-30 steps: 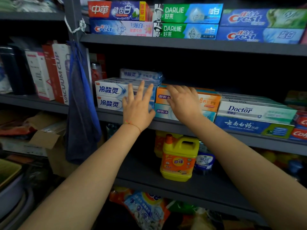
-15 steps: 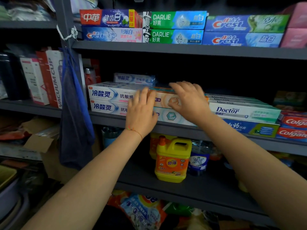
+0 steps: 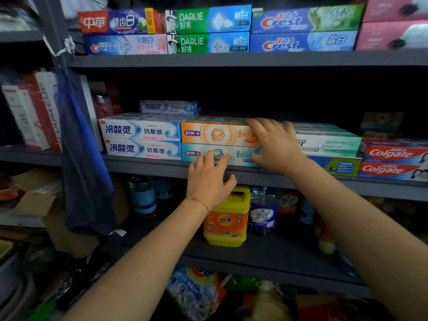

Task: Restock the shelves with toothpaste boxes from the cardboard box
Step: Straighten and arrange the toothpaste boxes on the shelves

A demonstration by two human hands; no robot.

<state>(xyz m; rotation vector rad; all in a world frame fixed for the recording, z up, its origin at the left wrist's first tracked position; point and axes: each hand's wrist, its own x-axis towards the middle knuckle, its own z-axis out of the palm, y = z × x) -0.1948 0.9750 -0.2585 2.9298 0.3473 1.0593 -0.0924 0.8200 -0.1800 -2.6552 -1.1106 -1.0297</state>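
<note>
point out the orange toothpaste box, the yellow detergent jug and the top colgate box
orange toothpaste box (image 3: 216, 134): head view, on the hexagon logo of its front face
yellow detergent jug (image 3: 225, 222): head view, on its orange label
top Colgate box (image 3: 391, 153): head view, on the white lettering

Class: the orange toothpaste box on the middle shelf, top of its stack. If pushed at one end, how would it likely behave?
The orange toothpaste box looks like stiff card, so it probably slides without bending. It rests on the teal box, so an end push may swivel it. Long and flat, it seems unlikely to tip.
</note>
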